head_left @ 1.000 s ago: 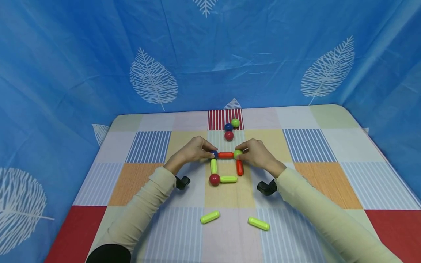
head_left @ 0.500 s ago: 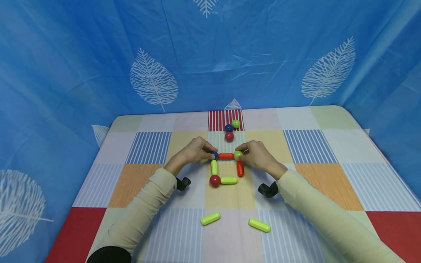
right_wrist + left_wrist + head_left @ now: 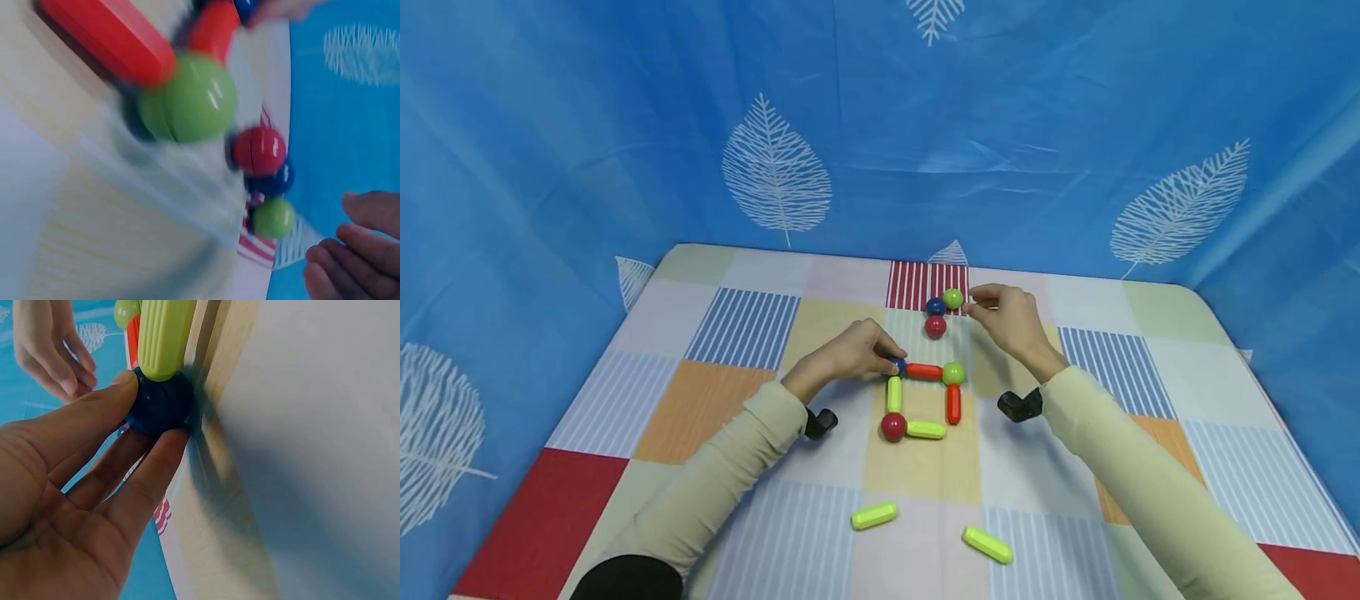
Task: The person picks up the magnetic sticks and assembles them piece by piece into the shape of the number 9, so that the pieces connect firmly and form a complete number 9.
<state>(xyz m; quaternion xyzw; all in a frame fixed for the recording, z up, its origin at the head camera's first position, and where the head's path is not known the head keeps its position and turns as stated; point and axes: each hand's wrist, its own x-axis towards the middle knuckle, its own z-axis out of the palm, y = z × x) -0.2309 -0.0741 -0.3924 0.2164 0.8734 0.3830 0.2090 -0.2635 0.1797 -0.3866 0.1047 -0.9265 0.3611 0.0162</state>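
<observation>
My left hand (image 3: 850, 352) pinches a blue ball (image 3: 159, 407) between thumb and fingertips, at the back left corner of a square of balls and rods. A red rod (image 3: 924, 372) runs from it to a green ball (image 3: 953, 373), and a lime rod (image 3: 894, 394) to a red ball (image 3: 893, 427). Another red rod (image 3: 953, 404) extends toward the front from the green ball. A second lime rod (image 3: 927, 430) joins the red ball. My right hand (image 3: 1009, 321) is beside a loose green ball (image 3: 952, 298), its fingers loosely bent and holding nothing.
A loose blue ball (image 3: 936, 307) and red ball (image 3: 936, 327) touch in a cluster with the loose green one near the table's far edge. Two loose lime rods (image 3: 874, 516) (image 3: 988, 545) lie toward the front. A blue curtain (image 3: 880, 150) hangs behind the patchwork-covered table (image 3: 730, 408).
My right hand has let go of the corner green ball and moved back toward the loose balls. My left hand still holds the blue ball. The head view has tilted slightly.
</observation>
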